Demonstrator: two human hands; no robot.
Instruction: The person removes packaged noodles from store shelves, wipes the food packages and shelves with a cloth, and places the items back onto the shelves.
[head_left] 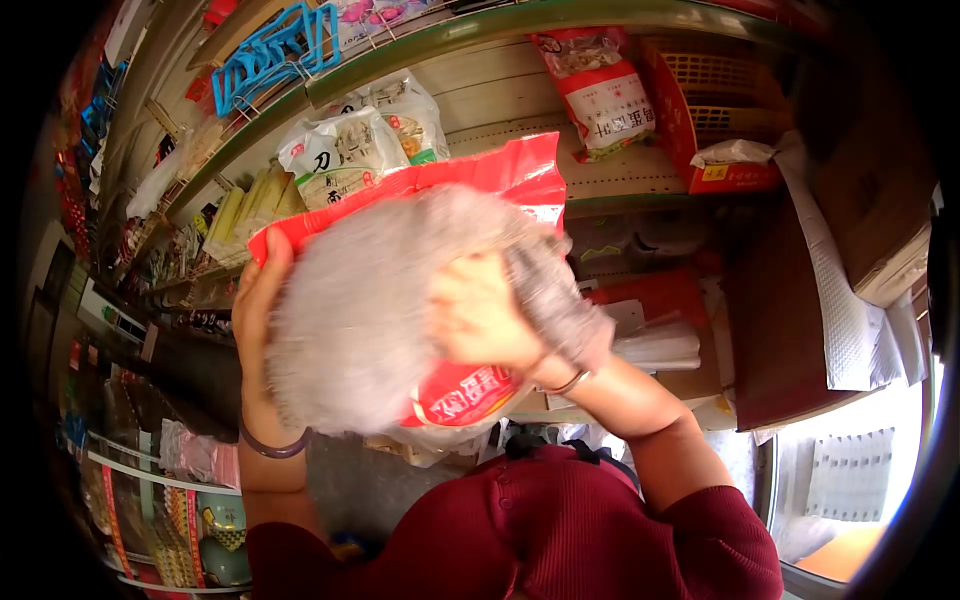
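A red food bag [525, 165] is held up in front of my chest, its crimped top edge toward the shelf. My left hand [262, 330] grips the bag's left edge, with the thumb on the near side. Over the front of the bag lies a fuzzy grey cloth [345, 310], smeared by motion and covering most of the print. My right hand [480, 310] presses on this cloth, and a loose end of it hangs over the wrist. Below the cloth, part of a red label with white characters shows. The right fingers are blurred and partly buried in the cloth.
Behind the bag, a shelf [490, 130] carries white noodle packets [345, 150], another red food bag [600, 95] and a red carton [690, 120] with a yellow basket. Blue plastic racks [275, 55] sit higher up. At right stands a brown cabinet side [780, 300]; goods line the lower left.
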